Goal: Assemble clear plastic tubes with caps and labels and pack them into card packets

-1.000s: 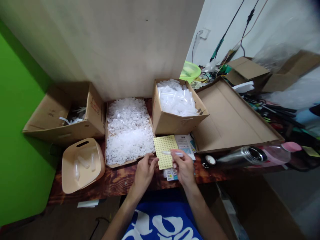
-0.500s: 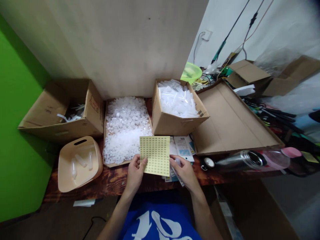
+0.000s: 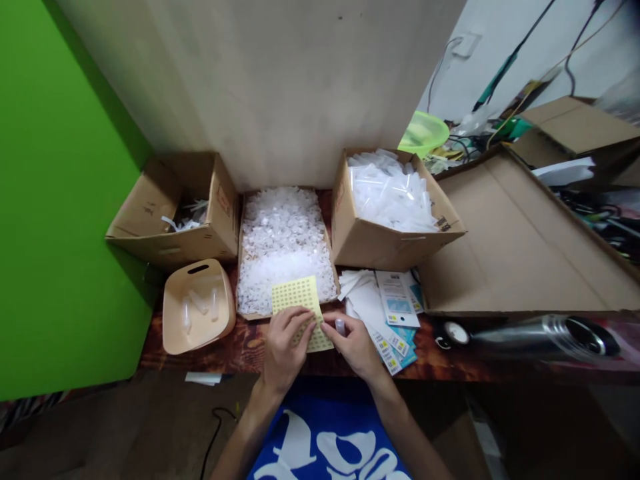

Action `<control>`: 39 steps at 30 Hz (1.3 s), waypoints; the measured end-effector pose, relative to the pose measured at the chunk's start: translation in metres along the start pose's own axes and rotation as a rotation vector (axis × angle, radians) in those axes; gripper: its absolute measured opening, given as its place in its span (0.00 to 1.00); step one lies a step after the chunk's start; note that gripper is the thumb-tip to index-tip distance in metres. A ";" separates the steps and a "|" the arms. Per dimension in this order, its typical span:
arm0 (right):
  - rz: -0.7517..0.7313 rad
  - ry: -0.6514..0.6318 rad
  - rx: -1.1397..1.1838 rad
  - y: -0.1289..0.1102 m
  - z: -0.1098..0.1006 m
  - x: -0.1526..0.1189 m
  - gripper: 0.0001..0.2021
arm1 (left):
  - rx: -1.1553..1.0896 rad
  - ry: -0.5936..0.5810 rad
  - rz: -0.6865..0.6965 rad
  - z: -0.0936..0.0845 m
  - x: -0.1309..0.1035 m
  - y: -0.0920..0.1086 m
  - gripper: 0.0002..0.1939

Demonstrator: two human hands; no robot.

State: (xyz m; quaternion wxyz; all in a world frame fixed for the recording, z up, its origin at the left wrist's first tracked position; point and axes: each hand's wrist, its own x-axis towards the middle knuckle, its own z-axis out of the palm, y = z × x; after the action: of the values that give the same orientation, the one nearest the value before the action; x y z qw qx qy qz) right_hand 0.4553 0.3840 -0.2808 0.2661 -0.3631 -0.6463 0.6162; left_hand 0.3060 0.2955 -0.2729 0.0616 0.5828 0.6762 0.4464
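Our left hand (image 3: 284,347) pinches one yellow label sheet (image 3: 295,292) above the counter (image 3: 240,357); our right hand (image 3: 354,347), fingers curled around one capped tube (image 3: 341,327), meets the sheet's right edge. Three clear tubes (image 3: 215,305) lie in one beige basket (image 3: 173,337).

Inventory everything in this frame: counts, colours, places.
Label sheet: one, yellow, front centre
Tube: one, translucent, at sheet's right
Small plastic pieces: uncountable, white, centre
Tube-filled carton: one, brown, rear centre
Carton of white strips: one, brown, rear left
Basket: one, beige, front left, three tubes inside
Large cardboard tray: one, brown, right
Printed cards: several, white-blue, centre right
Flask: one, silver, front right
Basin: one, green, rear right
Table: one, brown, beneath
Clutter: uncountable, mixed, far right
Left hand: one, bare, over sheet
Right hand: one, bare, holding tube
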 end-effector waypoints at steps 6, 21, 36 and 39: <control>-0.132 0.037 -0.120 0.000 0.003 -0.003 0.09 | -0.093 -0.020 -0.061 0.007 0.004 0.004 0.06; -0.196 0.092 -0.205 -0.001 0.003 -0.003 0.09 | -0.082 -0.049 -0.044 0.012 0.003 -0.001 0.04; -0.183 0.102 -0.205 -0.003 0.003 -0.004 0.10 | -0.228 -0.143 -0.129 0.010 0.009 -0.001 0.06; -0.189 0.091 -0.222 -0.002 0.003 -0.003 0.10 | -0.239 -0.152 -0.129 0.008 0.011 -0.002 0.06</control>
State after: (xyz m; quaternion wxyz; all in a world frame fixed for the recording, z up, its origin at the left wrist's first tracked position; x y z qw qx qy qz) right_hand 0.4544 0.3792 -0.2785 0.3102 -0.3553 -0.7292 0.4959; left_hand 0.3060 0.3089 -0.2738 0.2102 0.5588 0.6477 0.4734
